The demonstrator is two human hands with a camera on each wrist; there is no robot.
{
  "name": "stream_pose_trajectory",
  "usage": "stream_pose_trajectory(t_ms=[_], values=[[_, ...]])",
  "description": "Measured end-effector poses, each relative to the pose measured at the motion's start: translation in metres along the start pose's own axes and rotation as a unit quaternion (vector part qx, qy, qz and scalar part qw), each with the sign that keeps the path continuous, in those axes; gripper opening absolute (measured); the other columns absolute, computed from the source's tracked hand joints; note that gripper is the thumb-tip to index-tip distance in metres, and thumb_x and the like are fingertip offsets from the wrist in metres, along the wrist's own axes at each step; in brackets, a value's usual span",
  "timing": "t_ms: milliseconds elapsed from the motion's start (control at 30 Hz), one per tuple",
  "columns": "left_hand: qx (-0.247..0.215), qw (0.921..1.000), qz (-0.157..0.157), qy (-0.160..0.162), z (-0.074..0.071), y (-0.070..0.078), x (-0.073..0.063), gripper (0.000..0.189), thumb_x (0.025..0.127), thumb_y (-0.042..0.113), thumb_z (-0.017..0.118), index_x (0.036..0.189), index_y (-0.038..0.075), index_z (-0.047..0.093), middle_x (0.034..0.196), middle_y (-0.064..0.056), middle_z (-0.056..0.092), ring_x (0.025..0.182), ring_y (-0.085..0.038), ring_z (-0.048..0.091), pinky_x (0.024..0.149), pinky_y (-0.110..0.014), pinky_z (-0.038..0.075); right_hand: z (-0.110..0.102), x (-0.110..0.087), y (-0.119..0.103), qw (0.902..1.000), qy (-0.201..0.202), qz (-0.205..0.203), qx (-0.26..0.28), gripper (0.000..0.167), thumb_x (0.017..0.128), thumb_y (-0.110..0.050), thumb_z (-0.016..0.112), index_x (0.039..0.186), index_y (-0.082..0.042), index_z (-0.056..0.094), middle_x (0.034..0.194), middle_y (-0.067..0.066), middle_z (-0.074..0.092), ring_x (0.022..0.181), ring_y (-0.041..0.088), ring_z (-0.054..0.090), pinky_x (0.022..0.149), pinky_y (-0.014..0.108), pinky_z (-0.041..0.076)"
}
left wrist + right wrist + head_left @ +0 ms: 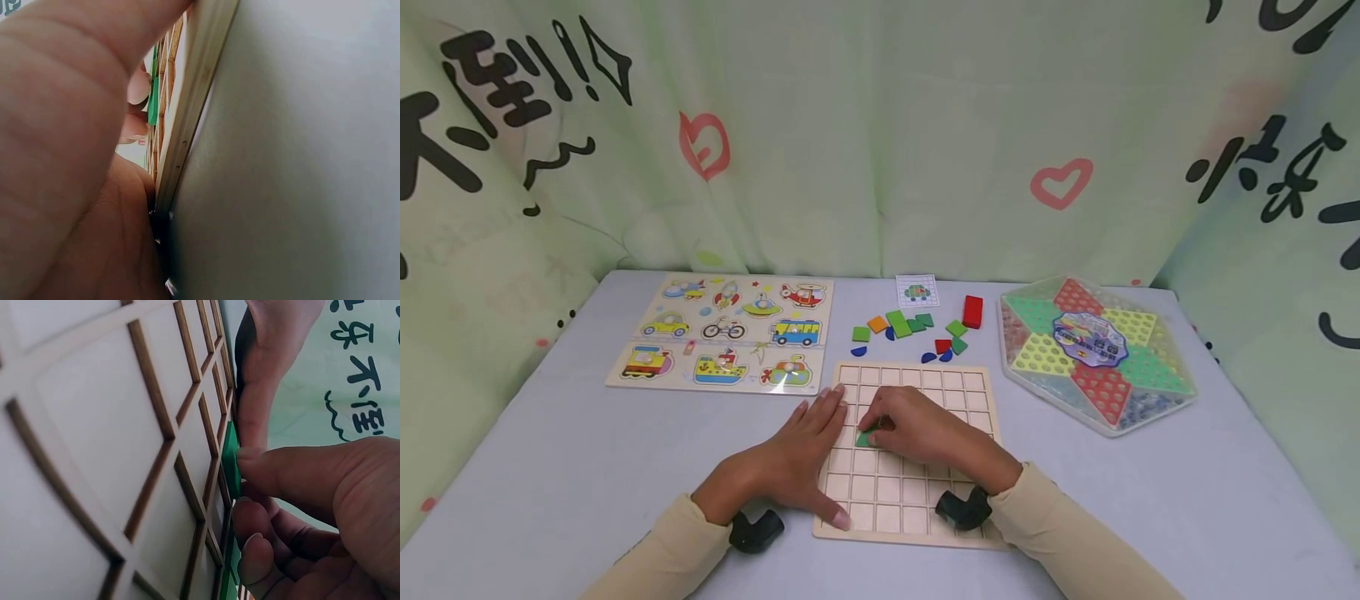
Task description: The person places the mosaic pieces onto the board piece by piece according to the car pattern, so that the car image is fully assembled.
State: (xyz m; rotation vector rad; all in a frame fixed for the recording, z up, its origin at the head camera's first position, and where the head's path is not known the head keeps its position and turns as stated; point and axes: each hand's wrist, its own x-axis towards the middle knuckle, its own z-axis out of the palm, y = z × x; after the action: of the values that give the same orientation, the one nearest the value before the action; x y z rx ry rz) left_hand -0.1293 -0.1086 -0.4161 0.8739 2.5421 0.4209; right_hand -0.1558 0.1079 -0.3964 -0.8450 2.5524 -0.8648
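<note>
A wooden grid board (889,517) lies on the table in front of me. My left hand (797,458) is spread along its left side, fingers extended at the upper left edge and thumb on the lower left corner. Over the upper left squares, my right hand (917,425) pinches a green triangular piece (864,438) between thumb and fingers. In the right wrist view the green piece (231,461) is at the thumb tip, against the grid. More green (230,575) shows behind the fingers there; its shape is mostly hidden.
Beyond the board lie loose green, blue and red pieces, an orange piece (877,324) and a red block (972,312). A small pattern card (917,291) lies behind them. A vehicle puzzle (722,329) is at left, a hexagonal game box (1090,339) at right. Curtains surround the table.
</note>
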Motion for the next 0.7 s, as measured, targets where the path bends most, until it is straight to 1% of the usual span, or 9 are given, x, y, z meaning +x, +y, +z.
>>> stream_pose_trajectory(t_ms=[200,333,467,567,700], values=[[-0.002,1.0,-0.001,0.001,-0.001,0.0,0.0,0.136,0.06,0.076,0.074,0.156,0.003,0.01,0.162,-0.009,-0.009,0.147,-0.025,-0.009,0.116,-0.047,0.0,-0.005,0.0,0.002,0.9999,0.006,0.004,0.012,0.012,0.089,-0.006,0.07,0.099,-0.008,0.077,0.089,-0.007,0.064,0.081,0.008,0.057,0.072,0.024,0.05],[0.0,1.0,-0.004,0.0,-0.001,-0.001,0.0,0.136,0.06,0.076,0.073,0.156,0.003,0.009,0.162,-0.008,-0.01,0.147,-0.025,-0.01,0.116,-0.047,0.0,-0.009,0.001,0.005,0.9994,0.029,0.012,0.014,0.013,0.09,-0.006,0.069,0.1,-0.01,0.077,0.091,-0.006,0.066,0.083,0.008,0.058,0.075,0.027,0.05],[-0.002,1.0,-0.004,0.0,0.0,-0.002,0.0,0.136,0.06,0.077,0.073,0.156,0.003,0.01,0.162,-0.008,-0.009,0.147,-0.025,-0.01,0.116,-0.047,0.001,-0.013,0.001,0.01,0.9977,0.051,0.038,0.022,0.013,0.091,-0.008,0.068,0.1,-0.013,0.076,0.093,-0.007,0.066,0.086,0.008,0.058,0.078,0.028,0.05],[-0.002,1.0,-0.004,0.002,0.001,-0.002,0.001,0.136,0.06,0.076,0.074,0.156,0.004,0.01,0.162,-0.008,-0.009,0.147,-0.025,-0.01,0.116,-0.047,0.0,-0.017,0.002,0.016,0.9959,0.066,0.053,0.033,0.013,0.091,-0.01,0.069,0.102,-0.013,0.076,0.093,-0.007,0.065,0.084,0.011,0.056,0.075,0.028,0.05],[-0.003,1.0,-0.005,0.002,0.002,-0.003,0.001,0.136,0.06,0.076,0.074,0.156,0.004,0.009,0.162,-0.008,-0.01,0.147,-0.024,-0.01,0.116,-0.047,0.0,-0.024,0.003,0.027,0.9933,0.091,0.06,0.04,0.016,0.091,-0.01,0.069,0.106,-0.011,0.074,0.093,-0.005,0.065,0.082,0.013,0.056,0.074,0.029,0.05]])
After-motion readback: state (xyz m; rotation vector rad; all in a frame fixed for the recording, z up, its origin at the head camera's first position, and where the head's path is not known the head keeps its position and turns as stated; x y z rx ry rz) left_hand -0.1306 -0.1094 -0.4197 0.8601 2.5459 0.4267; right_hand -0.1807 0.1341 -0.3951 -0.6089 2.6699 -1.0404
